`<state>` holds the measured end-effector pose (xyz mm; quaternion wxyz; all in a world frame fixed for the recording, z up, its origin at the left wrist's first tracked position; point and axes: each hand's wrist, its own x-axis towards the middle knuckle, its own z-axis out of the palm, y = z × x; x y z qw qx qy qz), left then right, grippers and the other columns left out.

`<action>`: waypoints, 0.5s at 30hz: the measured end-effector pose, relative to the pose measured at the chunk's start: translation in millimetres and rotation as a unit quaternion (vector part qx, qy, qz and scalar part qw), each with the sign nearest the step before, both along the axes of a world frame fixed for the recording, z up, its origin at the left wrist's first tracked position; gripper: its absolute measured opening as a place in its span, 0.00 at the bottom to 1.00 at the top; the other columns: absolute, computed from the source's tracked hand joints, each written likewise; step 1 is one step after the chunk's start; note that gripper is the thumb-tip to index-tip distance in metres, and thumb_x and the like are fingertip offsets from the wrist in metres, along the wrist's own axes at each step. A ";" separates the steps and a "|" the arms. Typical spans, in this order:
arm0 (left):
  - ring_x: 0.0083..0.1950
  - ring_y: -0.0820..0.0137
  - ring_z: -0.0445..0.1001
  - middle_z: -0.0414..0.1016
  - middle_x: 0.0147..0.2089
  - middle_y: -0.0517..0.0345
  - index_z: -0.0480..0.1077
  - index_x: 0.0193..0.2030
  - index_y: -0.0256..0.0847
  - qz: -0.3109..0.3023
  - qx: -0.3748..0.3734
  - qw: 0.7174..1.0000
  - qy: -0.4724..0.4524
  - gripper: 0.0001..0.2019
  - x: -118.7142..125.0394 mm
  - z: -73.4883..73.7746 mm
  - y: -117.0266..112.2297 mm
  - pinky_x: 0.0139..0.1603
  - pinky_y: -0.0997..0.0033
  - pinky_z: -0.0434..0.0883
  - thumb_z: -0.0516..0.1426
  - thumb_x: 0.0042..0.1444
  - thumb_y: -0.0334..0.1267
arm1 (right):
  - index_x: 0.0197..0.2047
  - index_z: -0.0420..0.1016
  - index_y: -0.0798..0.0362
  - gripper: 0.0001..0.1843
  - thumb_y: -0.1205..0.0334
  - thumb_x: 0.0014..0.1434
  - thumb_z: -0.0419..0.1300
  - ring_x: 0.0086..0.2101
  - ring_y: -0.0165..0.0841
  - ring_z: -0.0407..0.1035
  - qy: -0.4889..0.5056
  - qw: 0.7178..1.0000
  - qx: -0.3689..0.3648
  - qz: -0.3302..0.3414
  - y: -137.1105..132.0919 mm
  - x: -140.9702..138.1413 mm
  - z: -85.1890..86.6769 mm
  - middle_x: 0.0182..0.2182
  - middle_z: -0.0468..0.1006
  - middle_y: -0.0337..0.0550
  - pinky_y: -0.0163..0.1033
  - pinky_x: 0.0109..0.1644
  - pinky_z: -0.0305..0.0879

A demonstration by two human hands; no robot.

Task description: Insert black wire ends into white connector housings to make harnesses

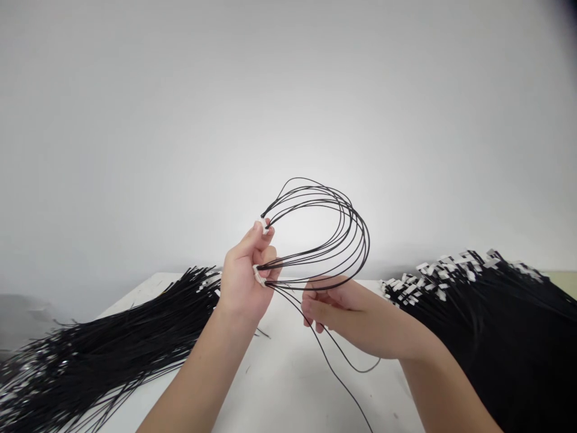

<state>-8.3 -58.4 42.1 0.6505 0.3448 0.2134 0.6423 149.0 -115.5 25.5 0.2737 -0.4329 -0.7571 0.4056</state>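
My left hand [246,273] is raised above the white table [288,385] and pinches a small bunch of thin black cords [347,234] that arc up and to the right in a loop. White tags at the cord ends [263,225] show between its thumb and fingers. My right hand [336,310] sits just right of it, fingers curled around the lower strands of the same loop. Two loose cord tails [342,367] trail down over the table toward me.
A large heap of black cords with white tags [112,343] lies across the table's left side. A second, thicker heap [496,313] covers the right side. A plain pale wall stands behind.
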 end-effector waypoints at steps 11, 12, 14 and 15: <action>0.15 0.88 0.48 0.64 0.34 0.61 0.68 0.36 0.37 0.096 0.032 0.995 0.013 0.12 0.1 1.3 1.2 0.12 0.82 0.49 0.61 0.46 0.40 | 0.33 0.60 0.53 0.14 0.55 0.52 0.60 0.30 0.24 0.59 -0.020 0.997 -0.073 0.027 -10.8 19.8 11.8 0.29 0.66 0.36 0.29 0.29 0.53; 0.15 0.88 0.48 0.64 0.34 0.61 0.68 0.36 0.37 0.107 0.036 0.993 0.018 0.12 0.3 1.7 1.2 0.12 0.82 0.49 0.61 0.45 0.40 | 0.33 0.59 0.52 0.13 0.57 0.51 0.60 0.30 0.24 0.58 -0.016 0.996 -0.077 0.038 -13.8 23.1 13.5 0.28 0.66 0.36 0.28 0.28 0.53; 0.15 0.88 0.49 0.64 0.34 0.60 0.68 0.35 0.37 0.125 0.043 0.991 0.028 0.13 0.6 2.5 1.1 0.11 0.81 0.49 0.61 0.44 0.40 | 0.33 0.61 0.53 0.11 0.62 0.51 0.61 0.28 0.23 0.58 0.005 0.995 -0.082 0.056 -20.4 32.1 15.8 0.27 0.65 0.35 0.28 0.27 0.52; 0.15 0.87 0.49 0.65 0.34 0.60 0.68 0.35 0.37 0.132 0.045 0.990 0.034 0.13 0.7 2.9 1.1 0.11 0.80 0.49 0.62 0.44 0.40 | 0.33 0.62 0.53 0.11 0.63 0.50 0.61 0.27 0.22 0.57 0.020 0.995 -0.078 0.065 -23.5 37.9 16.0 0.26 0.64 0.35 0.28 0.27 0.53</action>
